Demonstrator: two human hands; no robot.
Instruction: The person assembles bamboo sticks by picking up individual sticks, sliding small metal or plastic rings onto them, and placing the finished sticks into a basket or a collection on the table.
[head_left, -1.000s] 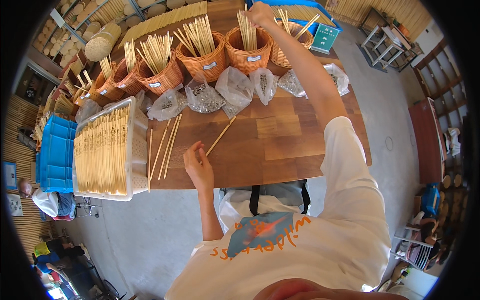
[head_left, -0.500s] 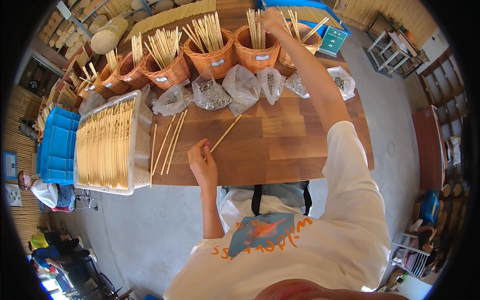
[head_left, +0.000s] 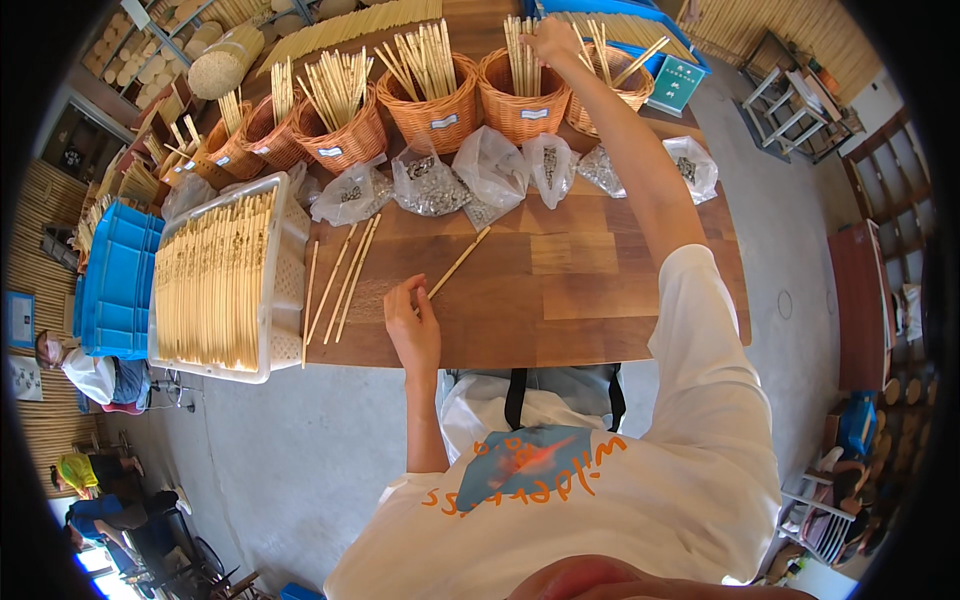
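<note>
My left hand [head_left: 412, 325] is over the near part of the table, its fingers curled at the lower end of a slim bamboo stick [head_left: 462, 260]. That stick slants away to the right. Stretched far forward, my right hand [head_left: 553, 40] has its fingers closed at the tops of bamboo sticks [head_left: 523, 65] standing in a wicker basket [head_left: 522, 105]; the fingertips are partly hidden among them. Several loose sticks [head_left: 352, 275] lie left of my left hand. Bags of small metal parts [head_left: 428, 188] line the front of the baskets.
A white plastic crate [head_left: 272, 300] full of sticks stands at the table's left edge, beside blue crates [head_left: 118, 280]. More wicker baskets [head_left: 435, 118] form a row at the back. A green sign [head_left: 676, 84] stands back right. People [head_left: 95, 375] are at the far left.
The whole view has shifted slightly. My right hand stays at the sticks in the basket, fingers a little lower among them. My left hand stays by its stick.
</note>
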